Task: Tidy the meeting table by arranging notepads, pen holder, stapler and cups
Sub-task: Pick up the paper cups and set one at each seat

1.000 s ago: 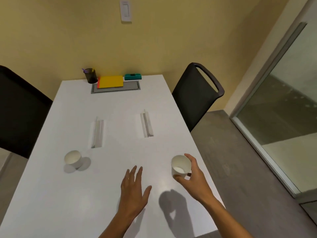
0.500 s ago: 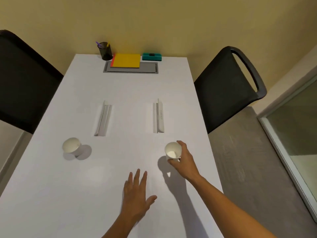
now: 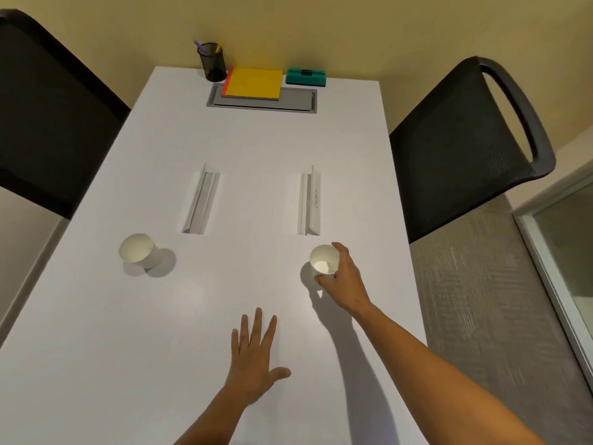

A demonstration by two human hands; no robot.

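Head view, the only one. Right hand [image 3: 345, 281] wrapped round a white paper cup [image 3: 324, 263], thumb at the near side, fingers round the far and right side; cup upright, apparently resting on the table [image 3: 256, 146] toward its right edge, just short of the near end of the right name stand [image 3: 310, 202]. Left hand [image 3: 253, 358] released, flat, fingers spread, palm down on the table near the near edge; nothing in it.

Second paper cup [image 3: 136, 252] tilted toward the left edge, just beside the near end of the left name stand [image 3: 202, 200]. At the far edge, in a row: mesh pen holder [image 3: 211, 62] with pens, yellow notepads [image 3: 253, 83] stacked partly over the grey cable hatch [image 3: 263, 101], teal stapler [image 3: 305, 77]. Dark chairs at either long side.

Step in hand, judged: placing of the right cup to mirror the left one; far-edge items look already arranged. Next move, judged: cup squared in line with its stand, then fingers opened straight outward and lifted clear, since a light empty cup tips readily. Left cup possibly in need of righting; not certain from this angle.
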